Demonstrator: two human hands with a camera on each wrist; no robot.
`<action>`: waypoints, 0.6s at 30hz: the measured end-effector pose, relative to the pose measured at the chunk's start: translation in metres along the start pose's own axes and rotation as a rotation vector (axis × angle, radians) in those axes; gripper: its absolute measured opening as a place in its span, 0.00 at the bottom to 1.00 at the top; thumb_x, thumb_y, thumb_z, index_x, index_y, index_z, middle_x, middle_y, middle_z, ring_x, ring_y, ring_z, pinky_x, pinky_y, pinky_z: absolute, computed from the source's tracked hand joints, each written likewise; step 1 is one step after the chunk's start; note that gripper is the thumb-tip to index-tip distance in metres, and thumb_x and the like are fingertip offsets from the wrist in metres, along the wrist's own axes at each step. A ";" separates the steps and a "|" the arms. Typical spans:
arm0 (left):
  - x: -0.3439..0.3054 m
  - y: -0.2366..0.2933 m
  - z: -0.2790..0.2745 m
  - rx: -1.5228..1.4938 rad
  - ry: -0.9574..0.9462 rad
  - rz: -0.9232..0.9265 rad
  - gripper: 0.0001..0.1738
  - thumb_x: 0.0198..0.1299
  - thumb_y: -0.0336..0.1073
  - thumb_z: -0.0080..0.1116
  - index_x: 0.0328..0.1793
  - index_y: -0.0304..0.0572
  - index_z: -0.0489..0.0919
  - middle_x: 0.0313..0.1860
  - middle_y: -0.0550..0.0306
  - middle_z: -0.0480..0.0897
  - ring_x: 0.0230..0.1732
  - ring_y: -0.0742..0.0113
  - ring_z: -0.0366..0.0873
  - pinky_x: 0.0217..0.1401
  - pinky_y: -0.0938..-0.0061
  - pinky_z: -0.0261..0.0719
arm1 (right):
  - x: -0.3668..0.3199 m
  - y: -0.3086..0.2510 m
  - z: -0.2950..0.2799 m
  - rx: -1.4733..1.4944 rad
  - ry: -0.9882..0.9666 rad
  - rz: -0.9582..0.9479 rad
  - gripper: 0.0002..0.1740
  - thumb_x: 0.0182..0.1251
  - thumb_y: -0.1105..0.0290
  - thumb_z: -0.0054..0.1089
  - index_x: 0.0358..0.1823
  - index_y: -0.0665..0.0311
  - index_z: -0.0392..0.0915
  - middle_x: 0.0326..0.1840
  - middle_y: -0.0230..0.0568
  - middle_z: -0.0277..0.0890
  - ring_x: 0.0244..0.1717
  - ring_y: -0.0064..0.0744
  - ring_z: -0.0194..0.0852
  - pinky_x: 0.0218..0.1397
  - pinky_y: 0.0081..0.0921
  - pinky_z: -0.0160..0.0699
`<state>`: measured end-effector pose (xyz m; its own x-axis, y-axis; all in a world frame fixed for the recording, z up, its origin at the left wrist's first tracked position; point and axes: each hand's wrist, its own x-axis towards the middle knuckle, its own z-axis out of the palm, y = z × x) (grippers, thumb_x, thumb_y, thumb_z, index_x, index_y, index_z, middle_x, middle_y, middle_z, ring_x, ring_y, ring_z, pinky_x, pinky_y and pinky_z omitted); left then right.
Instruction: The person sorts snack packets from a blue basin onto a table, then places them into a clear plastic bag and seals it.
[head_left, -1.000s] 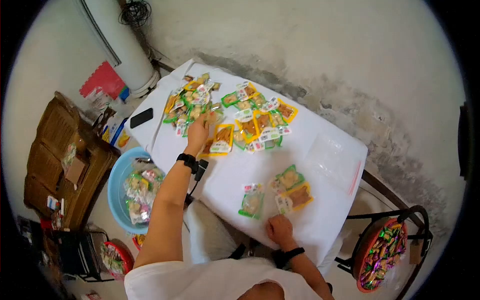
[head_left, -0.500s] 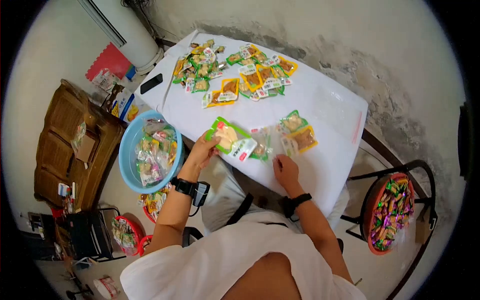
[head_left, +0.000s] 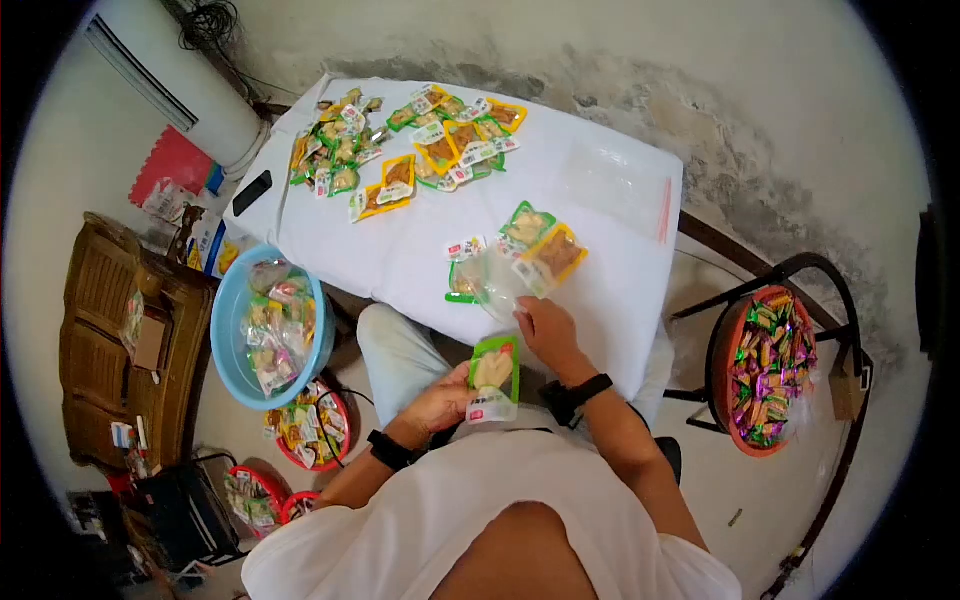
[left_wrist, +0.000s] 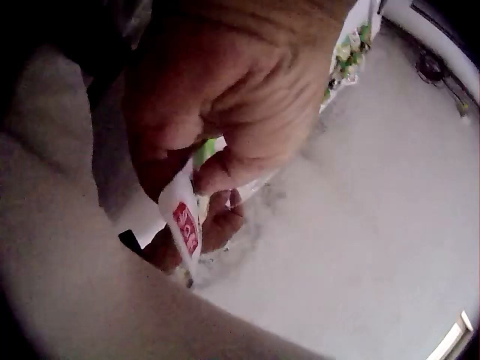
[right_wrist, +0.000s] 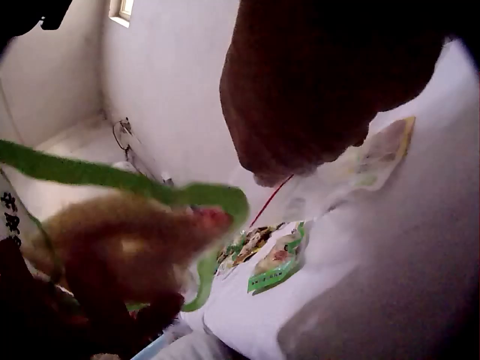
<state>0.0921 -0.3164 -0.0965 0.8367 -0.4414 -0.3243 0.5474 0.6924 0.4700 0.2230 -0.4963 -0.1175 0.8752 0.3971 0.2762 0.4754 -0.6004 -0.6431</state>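
In the head view my left hand (head_left: 445,402) pinches a green-edged snack packet (head_left: 494,375) by its side, low over the lap in front of the table. The packet has a clear window with pale pieces and a white label end. My right hand (head_left: 550,335) is at the table's front edge, its fingertips pinching a clear plastic bag (head_left: 495,288). A red line runs from that hand in the right wrist view. Beside the bag lie a yellow-edged packet (head_left: 557,255), a green packet (head_left: 526,226) and another green packet (head_left: 466,270) partly under the film.
Piles of packets (head_left: 340,145) (head_left: 455,140) lie at the table's far side, near a phone (head_left: 252,193). A flat clear bag (head_left: 620,185) is at the right. A blue tub (head_left: 222,340) of filled bags stands left; a red basin (head_left: 735,420) of wrapped sweets stands right.
My left hand has brought the green packet from the far pile back over the table to my lap, turning it upright. My right hand has moved to the clear bag's edge and pinches it.
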 end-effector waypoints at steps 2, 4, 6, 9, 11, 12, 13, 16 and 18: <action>0.002 0.002 -0.002 0.156 0.086 0.020 0.30 0.58 0.25 0.53 0.68 0.37 0.60 0.63 0.54 0.70 0.61 0.66 0.69 0.64 0.68 0.67 | -0.008 0.004 0.001 -0.026 0.001 -0.049 0.09 0.60 0.68 0.54 0.41 0.59 0.76 0.31 0.45 0.77 0.34 0.47 0.75 0.37 0.40 0.74; 0.005 0.019 0.007 0.199 0.108 0.035 0.28 0.59 0.24 0.52 0.67 0.37 0.62 0.60 0.56 0.72 0.59 0.67 0.72 0.61 0.71 0.70 | -0.012 0.010 0.005 0.020 0.046 -0.060 0.10 0.60 0.69 0.53 0.42 0.58 0.76 0.30 0.44 0.77 0.33 0.46 0.75 0.36 0.41 0.74; 0.009 0.027 -0.003 0.372 0.195 0.061 0.25 0.60 0.23 0.50 0.65 0.38 0.65 0.52 0.59 0.78 0.48 0.71 0.78 0.51 0.76 0.77 | -0.013 0.008 0.002 0.032 0.031 -0.041 0.10 0.60 0.69 0.53 0.43 0.58 0.77 0.30 0.44 0.76 0.33 0.46 0.75 0.36 0.41 0.74; 0.023 0.039 -0.004 0.534 0.233 0.089 0.24 0.60 0.23 0.49 0.65 0.38 0.67 0.49 0.60 0.79 0.45 0.74 0.78 0.47 0.77 0.78 | -0.016 0.008 -0.002 0.036 0.059 -0.043 0.11 0.60 0.69 0.52 0.44 0.57 0.77 0.29 0.43 0.76 0.32 0.46 0.75 0.35 0.41 0.73; 0.030 0.053 0.003 0.608 0.256 0.027 0.24 0.61 0.23 0.48 0.65 0.39 0.68 0.47 0.60 0.80 0.44 0.76 0.78 0.46 0.79 0.78 | -0.017 0.008 -0.004 0.031 0.095 -0.064 0.11 0.61 0.69 0.52 0.44 0.57 0.77 0.28 0.43 0.76 0.32 0.45 0.75 0.34 0.41 0.73; 0.033 0.061 0.004 0.747 0.262 -0.072 0.24 0.61 0.24 0.49 0.64 0.40 0.69 0.45 0.61 0.80 0.42 0.78 0.78 0.42 0.81 0.78 | -0.018 0.008 -0.005 0.014 0.111 -0.036 0.10 0.61 0.69 0.52 0.44 0.57 0.78 0.28 0.43 0.76 0.31 0.45 0.75 0.34 0.41 0.73; 0.035 0.065 0.005 0.885 0.266 -0.171 0.23 0.61 0.25 0.49 0.64 0.40 0.69 0.43 0.63 0.81 0.39 0.80 0.78 0.38 0.84 0.78 | -0.018 0.008 -0.006 -0.004 0.126 -0.008 0.10 0.62 0.68 0.53 0.43 0.57 0.78 0.28 0.43 0.75 0.30 0.46 0.75 0.33 0.41 0.73; 0.039 0.070 -0.001 0.911 0.276 -0.183 0.22 0.61 0.28 0.51 0.64 0.42 0.70 0.37 0.67 0.81 0.31 0.84 0.76 0.27 0.88 0.74 | -0.017 0.016 -0.005 0.076 0.276 0.017 0.08 0.63 0.68 0.54 0.42 0.58 0.78 0.28 0.44 0.76 0.29 0.46 0.75 0.31 0.39 0.73; 0.041 0.061 -0.012 0.841 0.241 -0.086 0.22 0.61 0.29 0.51 0.63 0.42 0.71 0.36 0.67 0.80 0.29 0.85 0.75 0.25 0.88 0.71 | -0.017 0.017 -0.005 0.106 0.299 0.052 0.08 0.63 0.68 0.55 0.41 0.59 0.78 0.28 0.45 0.77 0.28 0.46 0.76 0.31 0.38 0.74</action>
<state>0.1602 -0.2854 -0.0909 0.8178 -0.2746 -0.5059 0.5188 -0.0290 0.8544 0.2169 -0.5165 -0.1297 0.8929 0.1368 0.4290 0.4315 -0.5322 -0.7284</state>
